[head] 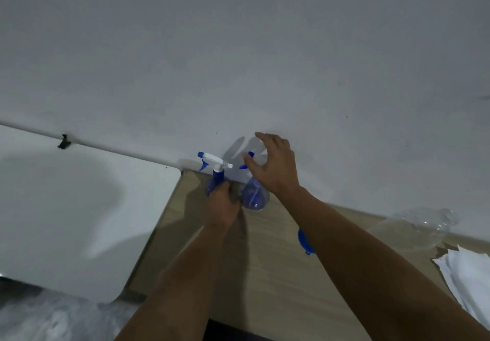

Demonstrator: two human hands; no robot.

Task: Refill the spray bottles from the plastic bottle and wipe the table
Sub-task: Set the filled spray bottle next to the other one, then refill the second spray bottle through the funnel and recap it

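1. Nearest, both my bare forearms reach out from the bottom edge over the wooden table (278,274).
2. Near right edge of the table: stack of white paper towels (466,279), flat, partly cut off by the frame.
3. Blue cap (305,240) lies on the table, mostly hidden behind my right forearm.
4. Right of it, the clear plastic bottle (413,228) lies on its side by the wall, well apart from both hands.
5. My left hand (222,205) is curled round the lower body of the left spray bottle (215,173), fingers clamped on it; bottle upright, white and blue trigger head pointing left.
6. Right spray bottle (253,197) stands just beside the left one, blue-tinted body showing; its head is mostly behind my right hand.
7. My right hand (273,165) is at that bottle's head, fingers spread and bent, thumb by the blue trigger; can't tell whether it actually grips it or only touches.
8. Both spray bottles sit at the far left corner of the table, against the white wall (238,49).
9. Left of the table: a white surface (66,208), small black clip (63,142) at its far edge.
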